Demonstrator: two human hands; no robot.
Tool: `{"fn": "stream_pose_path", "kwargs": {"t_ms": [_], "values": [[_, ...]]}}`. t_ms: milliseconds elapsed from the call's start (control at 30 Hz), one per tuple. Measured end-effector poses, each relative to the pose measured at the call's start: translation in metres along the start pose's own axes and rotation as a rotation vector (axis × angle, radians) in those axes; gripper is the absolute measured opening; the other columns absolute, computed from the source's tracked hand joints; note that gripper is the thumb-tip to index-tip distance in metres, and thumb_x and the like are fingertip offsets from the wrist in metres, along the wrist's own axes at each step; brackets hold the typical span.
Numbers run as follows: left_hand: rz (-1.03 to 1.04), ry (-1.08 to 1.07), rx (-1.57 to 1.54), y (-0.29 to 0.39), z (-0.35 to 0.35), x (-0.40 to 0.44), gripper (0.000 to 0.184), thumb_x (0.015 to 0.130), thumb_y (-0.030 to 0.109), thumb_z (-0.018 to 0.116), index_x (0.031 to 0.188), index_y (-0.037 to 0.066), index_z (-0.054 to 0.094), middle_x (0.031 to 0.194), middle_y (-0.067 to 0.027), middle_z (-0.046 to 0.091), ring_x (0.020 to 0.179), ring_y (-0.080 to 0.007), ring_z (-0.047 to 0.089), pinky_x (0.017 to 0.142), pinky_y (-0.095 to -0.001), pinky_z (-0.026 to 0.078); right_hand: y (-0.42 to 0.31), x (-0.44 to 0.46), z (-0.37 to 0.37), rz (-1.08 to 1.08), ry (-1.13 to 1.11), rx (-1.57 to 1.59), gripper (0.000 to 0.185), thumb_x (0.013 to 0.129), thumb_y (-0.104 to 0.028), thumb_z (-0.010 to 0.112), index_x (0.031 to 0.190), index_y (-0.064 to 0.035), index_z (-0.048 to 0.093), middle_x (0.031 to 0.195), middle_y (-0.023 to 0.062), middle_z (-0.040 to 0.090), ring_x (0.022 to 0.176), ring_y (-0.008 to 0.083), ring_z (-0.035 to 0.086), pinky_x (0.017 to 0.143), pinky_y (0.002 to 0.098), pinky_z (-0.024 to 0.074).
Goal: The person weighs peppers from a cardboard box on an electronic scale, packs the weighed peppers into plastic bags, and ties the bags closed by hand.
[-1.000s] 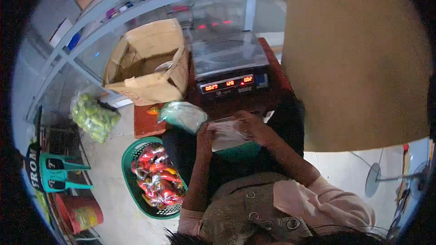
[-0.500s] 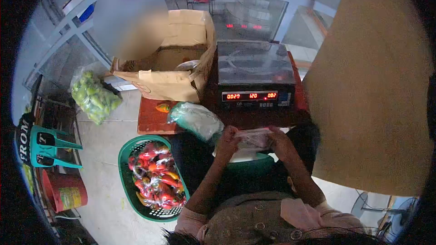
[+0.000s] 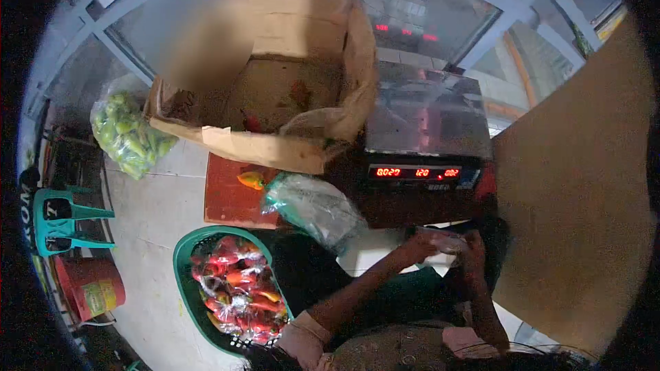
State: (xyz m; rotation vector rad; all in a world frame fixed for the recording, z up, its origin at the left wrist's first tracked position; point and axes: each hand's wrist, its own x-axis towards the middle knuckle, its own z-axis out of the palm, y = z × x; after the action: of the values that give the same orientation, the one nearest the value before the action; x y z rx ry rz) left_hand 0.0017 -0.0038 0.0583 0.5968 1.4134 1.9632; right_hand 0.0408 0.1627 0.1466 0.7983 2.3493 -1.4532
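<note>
A small clear plastic bag (image 3: 448, 242) is bunched up between my two hands, above my lap. My left hand (image 3: 416, 246) pinches one side of it, and my right hand (image 3: 473, 254) grips the other side. Whatever the bag contains is too small to make out. Just beyond my hands stands a digital scale (image 3: 426, 117) with a lit red display. Left of my hands lies a stack of clear plastic bags (image 3: 316, 207). An orange pepper (image 3: 250, 179) rests beside the stack on the red-brown tabletop (image 3: 234, 203).
A large cardboard box (image 3: 254, 148) stands behind the tabletop, left of the scale. A green basket (image 3: 182, 278) of bagged red peppers sits at my left. Farther left are a bag of green peppers (image 3: 127, 134), a teal chair (image 3: 72, 213) and a red bucket (image 3: 89, 288). Brown board (image 3: 570, 185) rises at right.
The plastic bag was stretched flat between my hands and is now bunched together. My hands have shifted right in the view, and the camera view has turned.
</note>
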Motion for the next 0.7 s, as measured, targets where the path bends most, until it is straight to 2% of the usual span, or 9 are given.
{"fn": "stream_pose_path", "kwargs": {"t_ms": [167,267,300,333,433,500,567,633,700], "values": [[0.163,0.220,0.047,-0.011,-0.021,-0.013,0.025,0.089,0.022,0.044,0.101,0.004,0.057,0.096,-0.0159,0.058,0.090,-0.0315,0.055,0.080,-0.0382,0.044,-0.095,-0.004,-0.011,-0.438,-0.516,-0.200,0.025,0.079,-0.009,0.057,0.103,-0.0045,0.051,0.091,0.0045,0.056,0.083,0.0144,0.056,0.075,0.0279,0.0465],[-0.041,0.133,0.113,-0.068,0.005,-0.006,0.027,0.089,0.023,0.044,0.102,0.003,0.056,0.102,-0.0185,0.057,0.095,-0.0340,0.055,0.083,-0.0419,0.043,-0.200,-0.002,0.001,-0.601,-0.265,-0.129,0.026,0.079,-0.009,0.058,0.104,-0.0041,0.051,0.093,0.0055,0.057,0.084,0.0160,0.057,0.077,0.0288,0.0464],[0.007,0.249,0.411,-0.031,0.008,-0.015,0.029,0.090,0.029,0.042,0.094,0.003,0.052,0.090,-0.0152,0.060,0.087,-0.0306,0.059,0.076,-0.0382,0.046,-0.235,0.001,0.014,-0.699,-0.154,-0.165,0.027,0.079,-0.009,0.058,0.105,-0.0040,0.051,0.094,0.0058,0.057,0.085,0.0165,0.057,0.077,0.0292,0.0464],[0.007,0.234,0.366,-0.032,0.011,-0.016,0.028,0.090,0.028,0.042,0.095,0.003,0.052,0.091,-0.0161,0.060,0.088,-0.0308,0.059,0.076,-0.0387,0.046,-0.269,0.007,0.033,-0.811,-0.062,-0.242,0.027,0.080,-0.009,0.058,0.105,-0.0038,0.051,0.095,0.0061,0.057,0.085,0.0171,0.058,0.078,0.0295,0.0463],[-0.144,0.137,0.149,-0.004,0.007,-0.018,0.022,0.088,0.022,0.043,0.098,0.005,0.052,0.091,-0.0172,0.060,0.090,-0.0304,0.060,0.078,-0.0396,0.047,-0.352,0.041,0.106,-1.374,-0.119,-0.689,0.034,0.079,-0.012,0.058,0.111,-0.0027,0.051,0.101,0.0099,0.059,0.086,0.0217,0.059,0.081,0.0324,0.0459],[-0.083,0.199,0.053,-0.012,0.010,-0.018,0.019,0.087,0.021,0.044,0.095,0.004,0.052,0.092,-0.0162,0.060,0.090,-0.0310,0.060,0.078,-0.0394,0.047,-0.386,0.074,0.168,-1.765,-0.168,-0.828,0.035,0.080,-0.012,0.057,0.112,-0.0029,0.052,0.101,0.0124,0.060,0.088,0.0263,0.060,0.082,0.0351,0.0462],[-0.042,0.195,0.065,-0.021,0.014,-0.015,0.023,0.086,0.019,0.047,0.104,0.004,0.048,0.096,-0.0180,0.060,0.092,-0.0333,0.058,0.080,-0.0411,0.046,-0.395,0.117,0.229,-1.957,-0.363,-0.859,0.033,0.081,-0.013,0.054,0.113,-0.0039,0.052,0.099,0.0143,0.060,0.091,0.0307,0.059,0.081,0.0382,0.0466],[-0.015,0.128,0.187,-0.030,0.016,-0.010,0.044,0.085,0.018,0.051,0.125,0.004,0.042,0.103,-0.0225,0.058,0.095,-0.0373,0.056,0.083,-0.0449,0.046,-0.402,0.152,0.279,-1.911,-0.632,-1.017,0.032,0.083,-0.013,0.052,0.114,-0.0048,0.052,0.099,0.0157,0.060,0.093,0.0329,0.058,0.081,0.0404,0.0466],[-0.196,0.054,0.056,0.009,-0.002,-0.011,0.044,0.085,0.017,0.051,0.125,0.003,0.041,0.102,-0.0219,0.058,0.095,-0.0364,0.056,0.084,-0.0437,0.046,-0.406,0.186,0.327,-1.837,-0.755,-1.296,0.033,0.083,-0.012,0.050,0.115,-0.0056,0.051,0.097,0.0170,0.059,0.093,0.0336,0.058,0.081,0.0418,0.0468]]}}
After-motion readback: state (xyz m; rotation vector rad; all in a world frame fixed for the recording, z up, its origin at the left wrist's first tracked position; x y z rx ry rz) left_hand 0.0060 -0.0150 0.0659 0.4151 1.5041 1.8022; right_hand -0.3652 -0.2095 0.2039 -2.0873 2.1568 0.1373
